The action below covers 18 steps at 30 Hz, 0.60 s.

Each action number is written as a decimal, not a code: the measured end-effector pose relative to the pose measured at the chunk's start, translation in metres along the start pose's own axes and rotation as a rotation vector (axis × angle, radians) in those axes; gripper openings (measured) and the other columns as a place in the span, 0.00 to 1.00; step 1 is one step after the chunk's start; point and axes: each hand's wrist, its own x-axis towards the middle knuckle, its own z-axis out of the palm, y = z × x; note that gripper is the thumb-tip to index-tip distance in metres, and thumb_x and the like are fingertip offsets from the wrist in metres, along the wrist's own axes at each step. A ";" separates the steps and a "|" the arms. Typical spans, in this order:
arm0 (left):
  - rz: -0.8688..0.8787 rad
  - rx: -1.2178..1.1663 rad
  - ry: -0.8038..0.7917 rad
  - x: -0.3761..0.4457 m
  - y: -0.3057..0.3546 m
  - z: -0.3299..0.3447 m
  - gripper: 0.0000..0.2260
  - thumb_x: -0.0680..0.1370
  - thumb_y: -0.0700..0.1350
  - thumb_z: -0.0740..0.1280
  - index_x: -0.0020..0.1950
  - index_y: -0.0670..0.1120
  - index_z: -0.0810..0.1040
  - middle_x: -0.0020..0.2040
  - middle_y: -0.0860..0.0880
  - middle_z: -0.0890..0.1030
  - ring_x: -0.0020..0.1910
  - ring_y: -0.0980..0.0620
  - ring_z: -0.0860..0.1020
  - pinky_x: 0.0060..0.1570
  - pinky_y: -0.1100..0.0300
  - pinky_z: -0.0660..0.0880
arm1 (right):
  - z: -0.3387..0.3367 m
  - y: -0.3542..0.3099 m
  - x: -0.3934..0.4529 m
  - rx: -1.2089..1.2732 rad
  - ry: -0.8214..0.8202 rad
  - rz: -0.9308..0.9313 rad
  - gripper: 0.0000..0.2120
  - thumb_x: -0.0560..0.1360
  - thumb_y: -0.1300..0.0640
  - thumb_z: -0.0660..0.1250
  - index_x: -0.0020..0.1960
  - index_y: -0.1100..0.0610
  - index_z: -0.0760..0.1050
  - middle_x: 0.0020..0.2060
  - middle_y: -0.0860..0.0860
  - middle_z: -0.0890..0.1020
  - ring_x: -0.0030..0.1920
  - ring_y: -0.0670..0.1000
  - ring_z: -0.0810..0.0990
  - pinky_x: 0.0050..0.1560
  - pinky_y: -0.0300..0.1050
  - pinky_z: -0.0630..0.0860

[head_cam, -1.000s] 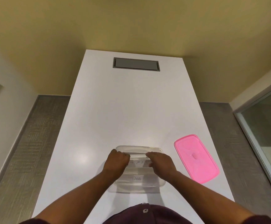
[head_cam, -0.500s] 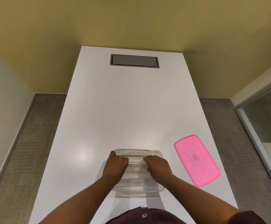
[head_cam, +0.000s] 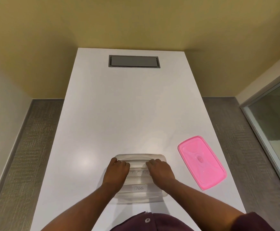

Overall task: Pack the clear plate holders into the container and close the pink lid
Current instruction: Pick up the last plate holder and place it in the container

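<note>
Now, left hand [head_cam: 117,172]: fingers curled, pressing into clear container [head_cam: 140,195]
Right hand [head_cam: 161,171]: fingers curled inside too
Pink lid [head_cam: 201,162]: right, apart, on white table [head_cam: 127,105]

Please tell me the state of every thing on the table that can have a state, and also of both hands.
container: open, no lid on it, flat on the table.
pink lid: off, lying on the table right of the container, apart from it.
clear plate holders: inside the container, under both hands.
left hand: curled, pressing on the holders.
right hand: curled, pressing on the holders.
grey hatch: shut, at the table's far end.
</note>
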 end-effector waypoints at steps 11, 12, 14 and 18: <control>-0.012 -0.443 0.341 0.006 0.014 -0.018 0.05 0.75 0.45 0.70 0.50 0.51 0.83 0.43 0.55 0.86 0.41 0.52 0.83 0.47 0.55 0.78 | -0.027 0.023 -0.028 0.517 0.450 0.114 0.13 0.80 0.46 0.66 0.60 0.49 0.82 0.53 0.44 0.86 0.54 0.47 0.84 0.54 0.47 0.80; -0.034 -0.560 0.363 0.008 0.022 -0.023 0.05 0.77 0.46 0.68 0.50 0.52 0.82 0.42 0.56 0.85 0.40 0.55 0.82 0.45 0.57 0.78 | -0.029 0.031 -0.032 0.583 0.499 0.155 0.10 0.79 0.47 0.67 0.56 0.49 0.83 0.49 0.43 0.86 0.50 0.45 0.84 0.52 0.46 0.80; -0.054 -0.704 0.376 0.015 0.039 -0.033 0.04 0.77 0.45 0.68 0.49 0.54 0.81 0.42 0.58 0.84 0.39 0.58 0.80 0.42 0.63 0.75 | -0.032 0.048 -0.042 0.690 0.553 0.242 0.08 0.79 0.47 0.67 0.51 0.48 0.83 0.44 0.42 0.86 0.44 0.42 0.82 0.48 0.43 0.79; 0.003 -0.808 0.366 0.034 0.086 -0.053 0.04 0.78 0.47 0.67 0.48 0.56 0.80 0.42 0.61 0.82 0.39 0.61 0.79 0.41 0.67 0.73 | -0.022 0.092 -0.069 0.799 0.578 0.428 0.08 0.80 0.48 0.66 0.47 0.47 0.82 0.39 0.39 0.83 0.42 0.40 0.81 0.46 0.41 0.79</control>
